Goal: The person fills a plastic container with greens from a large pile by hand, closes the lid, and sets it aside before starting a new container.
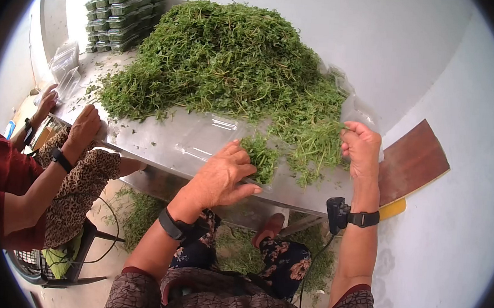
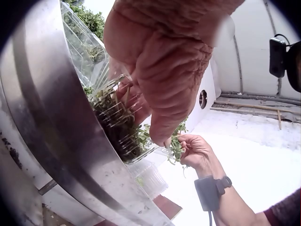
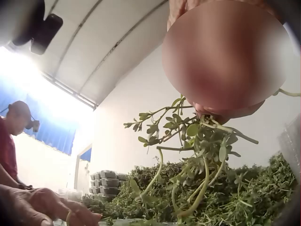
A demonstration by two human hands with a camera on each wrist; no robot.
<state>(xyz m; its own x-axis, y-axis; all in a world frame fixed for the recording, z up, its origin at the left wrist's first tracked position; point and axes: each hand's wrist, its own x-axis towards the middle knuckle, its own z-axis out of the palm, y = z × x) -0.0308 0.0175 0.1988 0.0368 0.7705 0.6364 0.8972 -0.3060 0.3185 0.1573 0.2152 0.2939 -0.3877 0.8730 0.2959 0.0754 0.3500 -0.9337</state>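
My left hand (image 1: 221,174) rests on a clear plastic clamshell box (image 2: 155,149) at the table's front edge. Its fingers reach into the leafy greens (image 1: 262,161) inside, and the thumb sticks out straight. The clear lid (image 1: 208,131) lies folded back to the left. Off to the right, my right hand (image 1: 362,148) pinches sprigs of leafy greens (image 3: 202,136) between thumb and fingers, raised over the pile's right edge. Stems and small rounded leaves dangle below that hand in the right wrist view.
A big heap of greens (image 1: 225,55) covers the back of the metal table (image 1: 145,141). Filled boxes (image 1: 122,16) are stacked at the back left, near unfilled clear boxes (image 1: 64,64). Another person's hands (image 1: 86,125) rest by the left edge. A brown board (image 1: 415,163) leans at right.
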